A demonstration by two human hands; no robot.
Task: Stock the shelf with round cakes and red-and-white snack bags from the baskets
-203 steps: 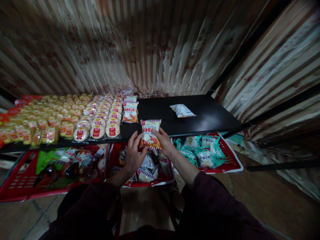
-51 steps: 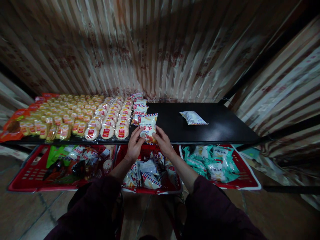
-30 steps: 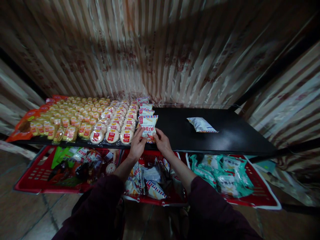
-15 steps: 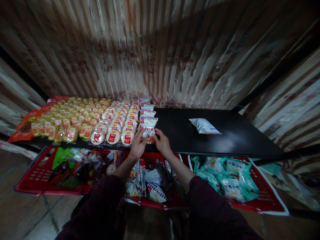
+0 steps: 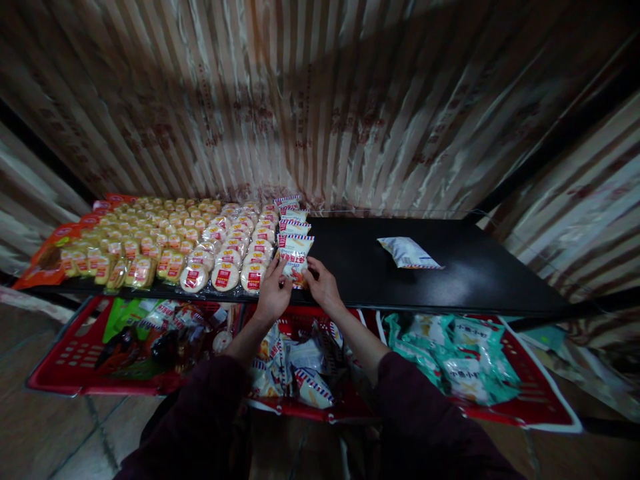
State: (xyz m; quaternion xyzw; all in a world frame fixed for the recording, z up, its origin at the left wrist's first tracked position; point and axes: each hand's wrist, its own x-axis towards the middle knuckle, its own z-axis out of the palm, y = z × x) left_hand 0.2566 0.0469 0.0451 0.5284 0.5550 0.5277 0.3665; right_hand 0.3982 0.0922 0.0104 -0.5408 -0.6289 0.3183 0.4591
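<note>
A white snack bag point(image 5: 296, 252) with red print and a striped top edge lies at the front of a short row of matching bags point(image 5: 294, 227) on the black shelf. At its left edge, my left hand point(image 5: 273, 295) has its fingers bent round the side of the bag. My right hand point(image 5: 323, 285) grips the lower right edge, fingertips curled against it. Round wrapped rice crackers point(image 5: 225, 275) stand in rows just left of my left hand.
Small yellow wrapped cakes point(image 5: 140, 269) and orange packs point(image 5: 45, 259) fill the shelf's left part. One loose bag point(image 5: 409, 253) lies on the black shelf point(image 5: 480, 280) to the right. Red baskets point(image 5: 65, 360) below hold assorted snacks, more striped bags point(image 5: 313, 385) and green bags point(image 5: 467, 377).
My left hand has shifted slightly left and down, so more of the front bag's red print shows. My right hand stays at the bag's right edge.
</note>
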